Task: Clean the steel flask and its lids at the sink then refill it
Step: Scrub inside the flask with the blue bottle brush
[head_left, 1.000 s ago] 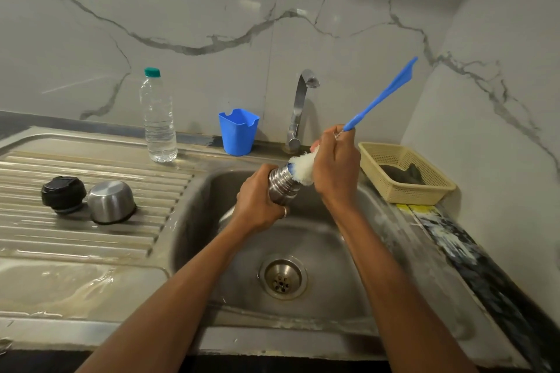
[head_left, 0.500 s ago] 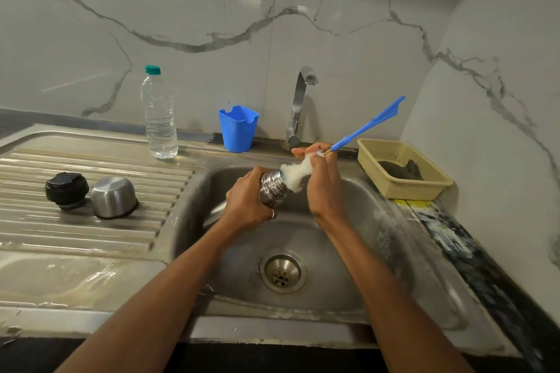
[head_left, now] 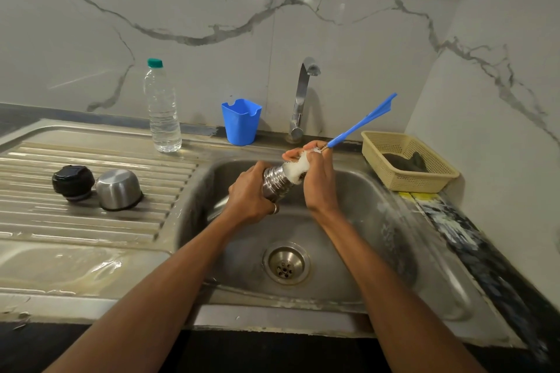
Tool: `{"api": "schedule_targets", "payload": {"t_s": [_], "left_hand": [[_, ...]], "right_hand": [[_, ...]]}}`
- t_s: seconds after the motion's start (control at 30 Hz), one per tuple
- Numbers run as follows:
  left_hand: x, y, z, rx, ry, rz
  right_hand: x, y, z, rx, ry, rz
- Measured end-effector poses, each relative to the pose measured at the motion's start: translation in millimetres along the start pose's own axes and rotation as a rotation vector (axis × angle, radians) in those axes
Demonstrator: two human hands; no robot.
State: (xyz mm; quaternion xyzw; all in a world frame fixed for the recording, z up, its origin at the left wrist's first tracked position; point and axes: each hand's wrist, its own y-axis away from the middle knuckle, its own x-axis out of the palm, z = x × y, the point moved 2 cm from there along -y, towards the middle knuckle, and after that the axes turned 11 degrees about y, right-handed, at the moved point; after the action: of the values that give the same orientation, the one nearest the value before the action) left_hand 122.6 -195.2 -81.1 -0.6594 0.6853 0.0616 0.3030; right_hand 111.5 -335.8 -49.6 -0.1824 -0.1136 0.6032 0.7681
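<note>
Over the sink basin (head_left: pixel 357 230) my left hand (head_left: pixel 247 194) grips the steel flask (head_left: pixel 275 183), which lies tilted with its threaded neck pointing up and right. My right hand (head_left: pixel 318 178) holds a bottle brush at the base of its blue handle (head_left: pixel 360 125). The brush's white bristles (head_left: pixel 298 168) sit at the flask's mouth, partly inside. Most of the flask's body is hidden behind my left hand. On the ribbed drainboard (head_left: pixel 91 221) to the left rest the black inner lid (head_left: pixel 72 181) and the steel cup lid (head_left: pixel 119 189), upside down, side by side.
The tap (head_left: pixel 303 97) stands behind the basin, with no water seen running. A blue plastic cup (head_left: pixel 241 121) and a clear water bottle (head_left: pixel 162 109) stand at the back edge. A beige basket (head_left: pixel 409 160) with a dark cloth sits at the right. The drain (head_left: pixel 286 263) is below my hands.
The brush has gone deeper into the flask, its blue handle dropping lower and flatter. Both hands and the flask have sunk a little toward the basin.
</note>
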Motion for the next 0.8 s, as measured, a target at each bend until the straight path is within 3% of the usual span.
{"api": "schedule_targets", "payload": {"t_s": [0.47, 0.73, 0.8], "left_hand": [[0.9, -1.6, 0.4, -0.022, 0.058, -0.051], [2.2, -3.6, -3.6, -0.053, 0.139, -0.044], [1.4, -4.1, -4.1, -0.057, 0.129, -0.031]], "right_hand": [[10.8, 6.8, -4.9, 0.01, 0.083, 0.119], [11.0, 4.9, -5.3, 0.116, 0.172, 0.326], [1.5, 1.9, -0.1, 0.108, 0.211, 0.301]]}}
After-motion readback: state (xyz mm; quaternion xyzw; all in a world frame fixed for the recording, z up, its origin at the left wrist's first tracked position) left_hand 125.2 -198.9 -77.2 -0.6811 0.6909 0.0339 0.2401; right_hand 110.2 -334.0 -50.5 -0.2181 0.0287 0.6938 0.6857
